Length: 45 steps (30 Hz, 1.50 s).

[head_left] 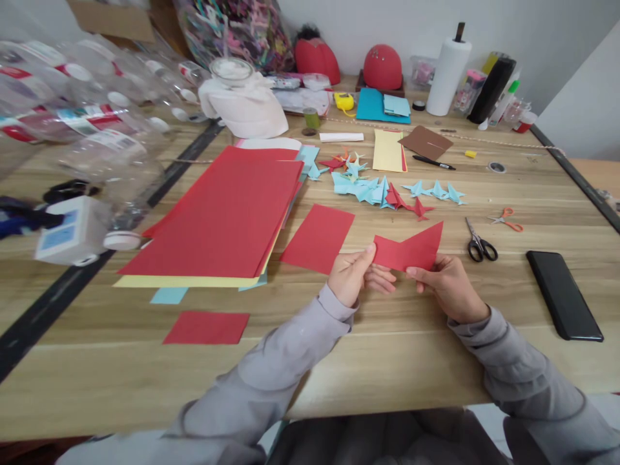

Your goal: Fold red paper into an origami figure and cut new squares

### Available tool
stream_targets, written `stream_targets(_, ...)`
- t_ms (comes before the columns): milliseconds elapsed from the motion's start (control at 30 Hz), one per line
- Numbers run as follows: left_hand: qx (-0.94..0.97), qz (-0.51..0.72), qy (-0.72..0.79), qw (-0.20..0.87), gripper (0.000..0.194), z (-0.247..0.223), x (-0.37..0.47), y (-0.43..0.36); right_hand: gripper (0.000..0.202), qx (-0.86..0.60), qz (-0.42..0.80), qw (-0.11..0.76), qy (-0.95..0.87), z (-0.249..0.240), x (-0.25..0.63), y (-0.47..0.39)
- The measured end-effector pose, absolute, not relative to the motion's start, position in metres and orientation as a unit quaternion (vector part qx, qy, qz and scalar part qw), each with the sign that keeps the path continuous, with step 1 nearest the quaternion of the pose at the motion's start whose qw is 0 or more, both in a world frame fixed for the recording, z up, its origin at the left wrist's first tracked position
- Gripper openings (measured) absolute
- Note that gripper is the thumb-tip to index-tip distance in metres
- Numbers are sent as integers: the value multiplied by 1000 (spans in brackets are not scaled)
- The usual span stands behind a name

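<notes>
Between my two hands is a piece of red paper (405,250), held above the table with a V-shaped dip in its upper edge. My left hand (356,274) pinches its left end between thumb and fingers. At the lower right, my right hand (448,283) grips it with the thumb on the near face. A red paper sheet (320,237) lies flat just left of my left hand. Farther left sits a stack of large red sheets (217,213) over yellow and blue ones. A small red paper rectangle (207,328) rests near the front.
Folded blue paper pieces (365,190) and red ones lie behind my hands. Black-handled scissors (480,242), orange-handled scissors (507,219) and a black phone (564,296) are at the right. Plastic bottles (106,155) crowd the left; a paper towel roll (448,77) stands behind.
</notes>
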<state>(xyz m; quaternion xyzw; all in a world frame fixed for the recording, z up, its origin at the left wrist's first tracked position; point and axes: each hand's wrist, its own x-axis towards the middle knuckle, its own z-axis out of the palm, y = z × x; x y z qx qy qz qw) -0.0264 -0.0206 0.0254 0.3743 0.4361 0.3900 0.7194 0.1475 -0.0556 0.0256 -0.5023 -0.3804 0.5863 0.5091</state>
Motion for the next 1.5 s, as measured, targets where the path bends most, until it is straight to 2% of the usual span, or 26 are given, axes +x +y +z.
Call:
stream_targets(100, 367, 406, 455, 703, 68, 24, -27, -18, 23, -509, 585, 512, -370, 25, 151, -54)
stream_targets(167, 367, 414, 453, 699, 66, 25, -26, -17, 23, -511, 587, 510, -368, 25, 151, -54)
stream_targets(400, 502, 401, 418, 642, 35, 30, -24, -27, 22, -479, 612, 468, -422, 26, 146, -57)
stream_targets(467, 505, 397, 424, 638, 32, 29, -23, -30, 22, -474, 607, 469, -432, 26, 144, -58)
stream_targets(667, 493, 398, 426, 646, 33, 27, -22, -31, 30, -464, 604, 469, -447, 27, 141, -60)
stream_targets(1000, 498, 410, 452, 616, 32, 35, -26, -27, 27, -461, 620, 486, -409, 26, 141, -58)
stream_targets(1333, 462, 509, 468, 556, 25, 29, -44, -8, 32, -510, 559, 585, -290, 30, 160, -47)
stream_targets(1500, 467, 447, 459, 610, 32, 23, -33, -16, 29, -460, 597, 538, -378, 22, 146, -53)
